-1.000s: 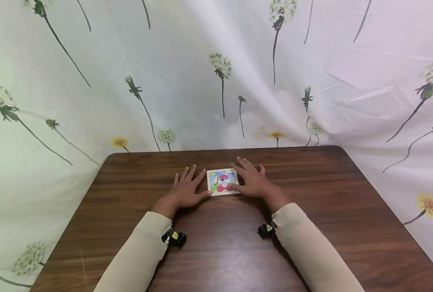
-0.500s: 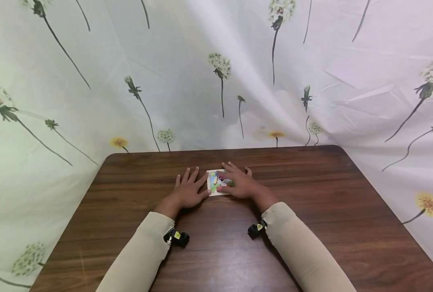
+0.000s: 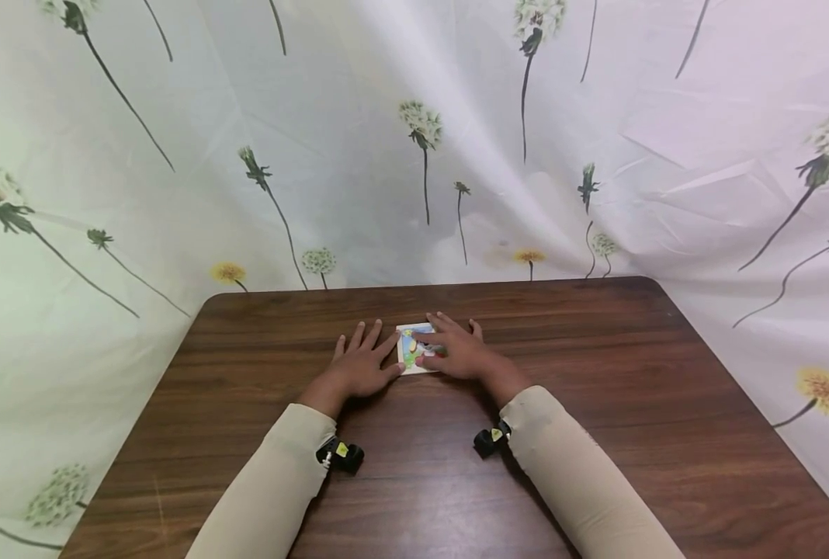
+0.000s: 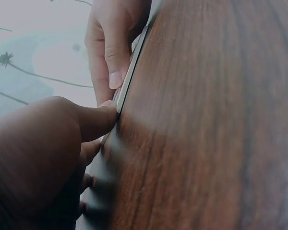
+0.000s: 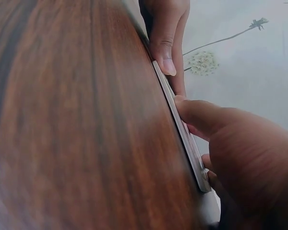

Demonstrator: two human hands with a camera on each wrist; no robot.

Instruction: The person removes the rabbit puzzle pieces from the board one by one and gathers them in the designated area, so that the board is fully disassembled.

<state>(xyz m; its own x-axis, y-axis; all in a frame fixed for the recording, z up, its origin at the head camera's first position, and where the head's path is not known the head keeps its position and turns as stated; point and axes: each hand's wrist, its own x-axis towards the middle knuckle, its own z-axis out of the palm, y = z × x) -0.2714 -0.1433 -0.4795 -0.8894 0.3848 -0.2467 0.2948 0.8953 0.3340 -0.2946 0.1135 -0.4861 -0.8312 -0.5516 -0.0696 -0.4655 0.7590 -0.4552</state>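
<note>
A thin square picture board (image 3: 407,354) with a pale border and a bright cartoon print lies flat on the brown table. My left hand (image 3: 357,371) rests at its left side with spread fingers, thumb and index tips touching the left edge. Across the right part of the board lies my right hand (image 3: 465,354), hiding much of the picture; its thumb and index tips press on the top face. From the right wrist view, the board's light side edge (image 5: 186,139) sits low on the tabletop, with the right thumb (image 5: 197,112) on top.
The wooden table (image 3: 414,497) has rounded far corners. A white cloth (image 3: 359,171) printed with dandelions hangs right behind and beside it. Black wrist cameras are strapped to both beige sleeves (image 3: 268,473).
My right hand has slid left from the board's right edge onto its face, covering more of the picture. The left hand has barely shifted, and the board stays in place.
</note>
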